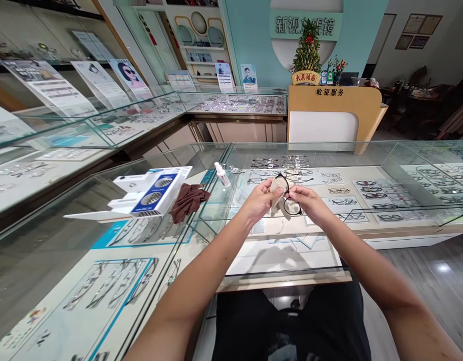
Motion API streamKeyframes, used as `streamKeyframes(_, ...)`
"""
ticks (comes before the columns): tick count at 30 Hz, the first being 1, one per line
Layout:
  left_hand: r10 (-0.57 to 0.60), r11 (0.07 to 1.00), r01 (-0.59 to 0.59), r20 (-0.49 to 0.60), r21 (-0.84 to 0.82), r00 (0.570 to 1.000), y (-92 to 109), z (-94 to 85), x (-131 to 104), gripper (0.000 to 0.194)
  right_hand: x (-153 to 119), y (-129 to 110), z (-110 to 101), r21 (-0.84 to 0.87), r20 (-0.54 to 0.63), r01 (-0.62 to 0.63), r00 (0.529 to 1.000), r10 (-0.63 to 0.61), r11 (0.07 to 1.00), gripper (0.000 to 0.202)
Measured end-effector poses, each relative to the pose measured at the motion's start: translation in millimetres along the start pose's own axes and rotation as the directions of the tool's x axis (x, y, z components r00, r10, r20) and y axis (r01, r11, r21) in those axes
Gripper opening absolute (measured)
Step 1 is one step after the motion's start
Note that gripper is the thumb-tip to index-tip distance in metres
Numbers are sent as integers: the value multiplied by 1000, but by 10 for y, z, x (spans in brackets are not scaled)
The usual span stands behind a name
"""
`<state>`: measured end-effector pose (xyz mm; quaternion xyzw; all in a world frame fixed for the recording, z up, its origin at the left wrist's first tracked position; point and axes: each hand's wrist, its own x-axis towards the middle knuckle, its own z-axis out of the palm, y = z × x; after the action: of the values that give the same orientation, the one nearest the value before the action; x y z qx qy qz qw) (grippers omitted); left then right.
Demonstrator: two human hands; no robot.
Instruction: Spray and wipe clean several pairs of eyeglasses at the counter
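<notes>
Black-rimmed round glasses (292, 206) are held up between my two hands over the glass counter. My left hand (262, 199) is closed on a beige cloth (277, 196), which lies against one lens. The fingers of my right hand (305, 198) pinch the frame near its bridge. The other lens hangs below, toward the counter. A small white spray bottle (222, 174) stands to the left of my hands, and a crumpled brown cloth (189, 200) lies further left on the glass.
An open white and blue box (152, 193) sits on the left counter. Glass display cases (367, 150) with many glasses surround me. Past them stands a wooden cashier desk (370, 103) with a plant (307, 50). A pulled-out drawer (284, 285) is below my hands.
</notes>
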<state>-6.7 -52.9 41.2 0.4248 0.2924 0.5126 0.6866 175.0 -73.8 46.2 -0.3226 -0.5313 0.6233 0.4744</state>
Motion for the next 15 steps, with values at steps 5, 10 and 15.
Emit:
streamKeyframes(5, 103, 990, -97, -52, 103, 993, -67, 8, -3, 56, 1, 36, 19, -22, 10, -25, 1000, 25, 999, 40)
streamKeyframes(10, 181, 969, -151, -146, 194, 973, -84, 16, -11, 57, -12, 45, 38, -82, 76, -21, 997, 28, 996, 41)
streamKeyframes(15, 145, 977, -132, -70, 165, 987, 0, -7, -16, 64, -18, 6, 41, -93, 84, 5, 996, 3, 996, 41)
